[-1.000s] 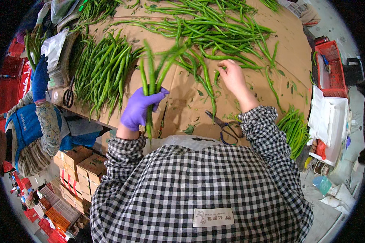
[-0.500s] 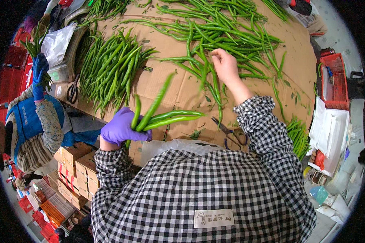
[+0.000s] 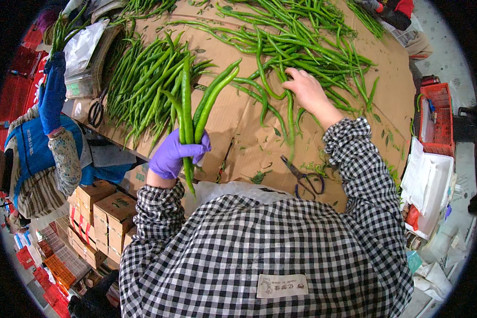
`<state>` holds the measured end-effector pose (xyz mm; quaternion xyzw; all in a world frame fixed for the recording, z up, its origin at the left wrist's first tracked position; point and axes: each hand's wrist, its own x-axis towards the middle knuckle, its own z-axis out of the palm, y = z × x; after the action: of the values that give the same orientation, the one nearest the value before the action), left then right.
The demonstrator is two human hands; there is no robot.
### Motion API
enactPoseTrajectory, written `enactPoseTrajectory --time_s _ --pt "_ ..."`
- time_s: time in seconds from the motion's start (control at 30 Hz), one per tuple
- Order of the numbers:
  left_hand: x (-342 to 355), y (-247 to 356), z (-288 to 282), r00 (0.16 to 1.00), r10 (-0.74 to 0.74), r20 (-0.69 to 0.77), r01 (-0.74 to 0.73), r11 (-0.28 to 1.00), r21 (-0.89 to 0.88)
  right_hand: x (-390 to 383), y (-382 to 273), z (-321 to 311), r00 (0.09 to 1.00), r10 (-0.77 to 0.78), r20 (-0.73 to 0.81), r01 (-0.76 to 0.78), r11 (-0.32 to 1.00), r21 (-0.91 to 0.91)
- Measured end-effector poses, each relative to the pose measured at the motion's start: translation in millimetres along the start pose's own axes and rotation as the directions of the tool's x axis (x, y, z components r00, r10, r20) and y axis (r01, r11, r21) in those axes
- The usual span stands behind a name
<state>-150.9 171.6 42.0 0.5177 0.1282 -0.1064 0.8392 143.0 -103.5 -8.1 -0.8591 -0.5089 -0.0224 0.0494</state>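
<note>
In its purple glove, my left hand (image 3: 169, 156) grips a small bunch of long green chili peppers (image 3: 186, 100), which stand nearly upright with their lower ends below the fist. My bare right hand (image 3: 307, 94) is at the near edge of a loose heap of green chili peppers (image 3: 315, 58). Its bent fingers are closed on a pepper there, partly hiding it. Left of the heap lies a neater pile of peppers (image 3: 143, 79), mostly lined up. A pair of dark-handled scissors (image 3: 293, 167) rests on the cardboard between my arms.
Cardboard (image 3: 257, 146) covers the table, strewn with leaf scraps. Another pair of scissors (image 3: 96, 110) lies at its left edge. A co-worker's blue-gloved hand (image 3: 52, 90) holds peppers at far left. Boxes (image 3: 111, 222) are stacked below; a red crate (image 3: 437, 119) stands at right.
My left hand has lifted slightly and turned, so its peppers point upward rather than rightward. My right hand has shifted slightly right and nearer me among the peppers.
</note>
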Motion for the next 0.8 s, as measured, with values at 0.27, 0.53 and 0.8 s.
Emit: enactPoseTrajectory --time_s 0.27,0.53,0.8 --pt "17.8 1.0 19.4 0.998 0.063 -0.018 -0.064 0.994 -0.083 -15.7 4.8 -5.0 0.977 -0.213 0.015 0.213 0.969 -0.122" --pt "11.0 -6.0 10.7 0.993 0.081 -0.085 -0.092 0.986 -0.136 -36.2 30.8 -5.0 0.99 -0.078 0.121 0.078 0.997 0.001" --pt "17.9 -16.4 4.6 0.985 0.097 -0.141 -0.129 0.963 -0.235 -64.3 26.1 6.1 0.874 0.434 0.217 -0.472 0.865 0.168"
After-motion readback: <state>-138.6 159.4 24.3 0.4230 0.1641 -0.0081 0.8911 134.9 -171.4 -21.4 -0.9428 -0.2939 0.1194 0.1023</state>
